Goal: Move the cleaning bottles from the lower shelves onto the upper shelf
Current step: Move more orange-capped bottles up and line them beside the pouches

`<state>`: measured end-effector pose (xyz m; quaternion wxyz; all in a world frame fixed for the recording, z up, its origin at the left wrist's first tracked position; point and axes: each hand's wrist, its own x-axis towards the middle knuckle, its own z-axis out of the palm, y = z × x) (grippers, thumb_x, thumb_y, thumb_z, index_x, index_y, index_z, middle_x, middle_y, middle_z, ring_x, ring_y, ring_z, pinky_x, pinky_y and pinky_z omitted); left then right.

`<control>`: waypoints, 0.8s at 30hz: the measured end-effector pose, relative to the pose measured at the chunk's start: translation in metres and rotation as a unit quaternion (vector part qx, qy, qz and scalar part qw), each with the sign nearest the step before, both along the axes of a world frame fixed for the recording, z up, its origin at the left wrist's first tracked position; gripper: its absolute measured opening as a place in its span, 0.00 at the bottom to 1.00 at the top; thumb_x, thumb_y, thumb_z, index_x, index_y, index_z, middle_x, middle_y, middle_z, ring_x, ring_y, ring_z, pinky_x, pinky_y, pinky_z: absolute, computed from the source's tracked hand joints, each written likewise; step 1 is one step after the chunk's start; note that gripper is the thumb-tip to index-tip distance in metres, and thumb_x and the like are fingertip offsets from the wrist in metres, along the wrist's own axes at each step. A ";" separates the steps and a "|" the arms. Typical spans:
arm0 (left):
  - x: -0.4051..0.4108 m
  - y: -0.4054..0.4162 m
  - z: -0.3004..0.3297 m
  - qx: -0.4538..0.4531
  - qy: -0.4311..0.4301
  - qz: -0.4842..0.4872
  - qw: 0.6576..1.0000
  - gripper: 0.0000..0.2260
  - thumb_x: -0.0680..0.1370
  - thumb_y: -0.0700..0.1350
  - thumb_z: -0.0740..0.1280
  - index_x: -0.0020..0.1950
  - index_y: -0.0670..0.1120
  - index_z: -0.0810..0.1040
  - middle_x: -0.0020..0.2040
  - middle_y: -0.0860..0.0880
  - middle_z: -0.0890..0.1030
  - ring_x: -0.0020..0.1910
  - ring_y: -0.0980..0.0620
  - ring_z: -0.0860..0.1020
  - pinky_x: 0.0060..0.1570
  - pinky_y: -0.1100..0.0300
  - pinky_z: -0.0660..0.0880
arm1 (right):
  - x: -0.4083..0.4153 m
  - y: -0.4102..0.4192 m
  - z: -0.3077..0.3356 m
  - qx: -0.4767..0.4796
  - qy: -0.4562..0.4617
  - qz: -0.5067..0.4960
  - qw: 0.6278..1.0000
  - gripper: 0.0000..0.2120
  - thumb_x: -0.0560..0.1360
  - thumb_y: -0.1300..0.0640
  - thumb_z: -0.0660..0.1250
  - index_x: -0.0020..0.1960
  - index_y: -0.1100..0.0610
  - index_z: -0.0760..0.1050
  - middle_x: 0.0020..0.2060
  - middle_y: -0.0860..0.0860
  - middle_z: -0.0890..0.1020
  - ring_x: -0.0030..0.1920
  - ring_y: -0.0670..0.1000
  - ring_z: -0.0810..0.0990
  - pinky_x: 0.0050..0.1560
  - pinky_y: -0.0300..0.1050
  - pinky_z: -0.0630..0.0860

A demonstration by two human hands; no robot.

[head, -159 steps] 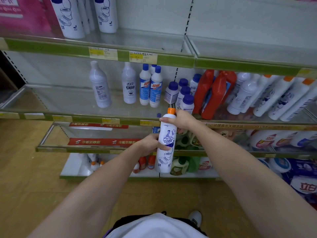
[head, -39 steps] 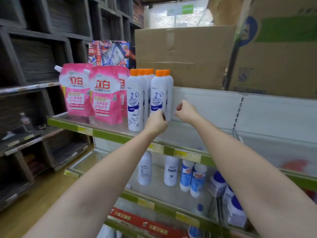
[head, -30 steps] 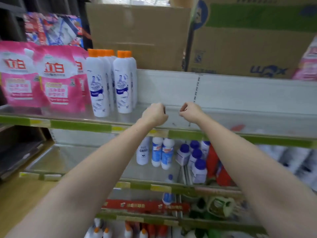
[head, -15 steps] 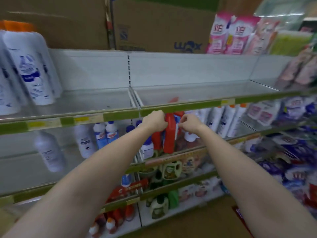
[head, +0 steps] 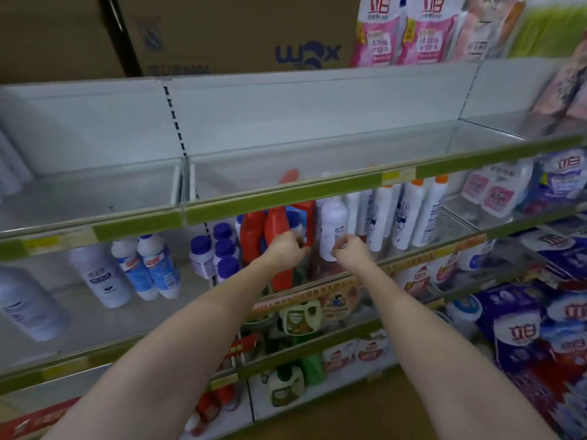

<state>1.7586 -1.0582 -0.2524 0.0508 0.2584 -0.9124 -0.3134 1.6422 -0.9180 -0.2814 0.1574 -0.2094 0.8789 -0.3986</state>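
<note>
Both forearms reach forward into the second shelf from the top, and the risk sits right at the fingertips. The left hand (head: 285,251) is curled in front of the red bottles (head: 279,230), and the right hand (head: 349,251) is curled at the base of a white bottle (head: 332,231); the blur and the angle keep me from telling whether either hand has closed on a bottle or only hangs in front of it with fingers bent. If the grip is taken low on the white bottle, it may tip and knock the tall orange-capped white bottles (head: 409,214) standing close on its right, which look narrow and easy to topple. A bottle lifted out could also catch the green price rail (head: 286,198) of the upper shelf (head: 317,154) just above the hands. The blue-capped bottles (head: 219,252) just left of the red ones stand tightly packed, so a sideways drag could push them over. The shelves are clear, slick-looking trays edged in green, with a divider between bays; the upper shelf in front shows only bare tray. Lower tiers hold green jugs (head: 298,315) and packaged goods. Beyond, cardboard boxes (head: 238,33) and pink refill pouches (head: 403,30) sit on top of the white-backed unit.
</note>
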 end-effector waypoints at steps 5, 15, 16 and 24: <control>-0.060 0.017 -0.021 0.023 -0.010 0.028 0.999 0.08 0.80 0.47 0.68 0.56 0.44 0.80 0.50 0.48 0.79 0.52 0.47 0.79 0.54 0.53 0.77 | -0.065 0.011 -0.018 0.011 -0.024 -0.022 0.999 0.01 0.79 0.57 0.66 0.50 0.53 0.74 0.50 0.52 0.80 0.49 0.53 0.78 0.49 0.45 0.73; -0.153 0.044 -0.057 0.032 -0.002 0.053 0.998 0.12 0.79 0.42 0.65 0.36 0.42 0.71 0.34 0.46 0.75 0.37 0.46 0.74 0.33 0.55 0.67 | -0.156 0.010 -0.043 -0.047 -0.019 0.034 0.998 0.13 0.77 0.58 0.69 0.59 0.62 0.76 0.54 0.58 0.81 0.56 0.59 0.79 0.56 0.51 0.76; -0.158 0.045 -0.058 0.033 0.005 0.058 0.998 0.14 0.79 0.41 0.64 0.34 0.44 0.68 0.32 0.46 0.72 0.34 0.47 0.72 0.32 0.56 0.64 | -0.161 0.006 -0.044 -0.051 -0.018 0.048 0.997 0.12 0.76 0.58 0.69 0.57 0.62 0.76 0.53 0.58 0.81 0.55 0.60 0.79 0.54 0.51 0.76; -0.172 0.037 -0.067 0.008 -0.034 0.081 0.996 0.12 0.80 0.41 0.61 0.36 0.46 0.68 0.36 0.43 0.75 0.38 0.41 0.75 0.37 0.51 0.68 | -0.188 -0.027 -0.046 -0.049 -0.026 0.100 0.993 0.21 0.69 0.52 0.70 0.60 0.54 0.71 0.53 0.52 0.82 0.53 0.55 0.81 0.53 0.53 0.80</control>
